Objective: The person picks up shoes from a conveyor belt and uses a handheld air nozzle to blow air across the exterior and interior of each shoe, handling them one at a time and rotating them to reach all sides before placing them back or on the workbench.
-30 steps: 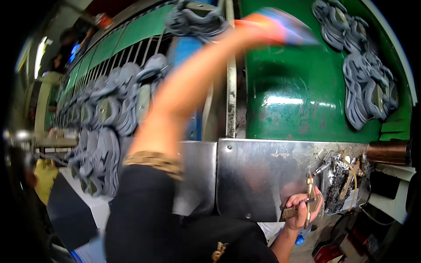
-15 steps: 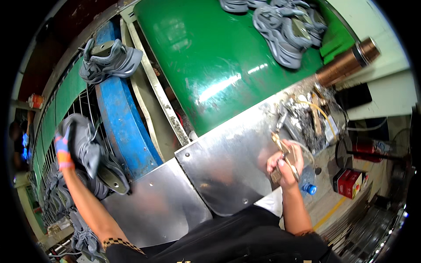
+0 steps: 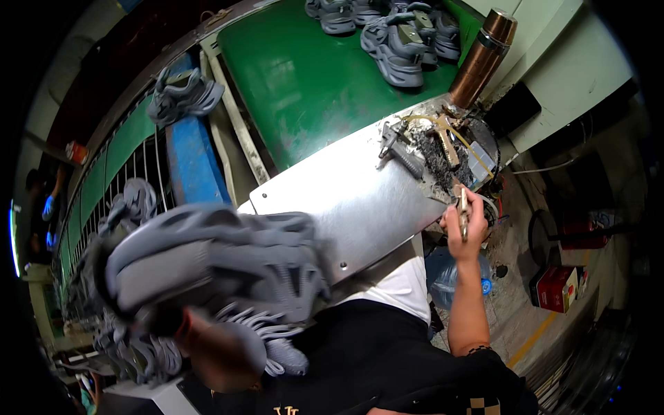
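A grey sneaker (image 3: 232,259) is raised close in front of me, sole side upward, its pale laces hanging low. My left hand (image 3: 225,356), smeared by motion, is closed on it from below; the fingers are mostly hidden behind the shoe. At the right end of the metal worktop (image 3: 339,214), my right hand (image 3: 465,225) is closed round a slim metal hand tool (image 3: 463,204), whose exact kind I cannot make out. That tool is just short of a heap of dark scraps (image 3: 439,152). A grey metal tool (image 3: 401,152) lies left of the heap.
Several grey sneakers (image 3: 394,52) stand on the green belt (image 3: 297,90). Another sneaker (image 3: 183,97) sits above the blue beam (image 3: 197,162), and more fill the rack at left. A copper flask (image 3: 482,59) stands at back right. A plastic bottle (image 3: 453,277) and red box (image 3: 555,289) are below.
My left hand has brought a sneaker from the left rack towards me, and it now covers the left worktop. My right hand has shifted closer to the scraps, still holding its tool.
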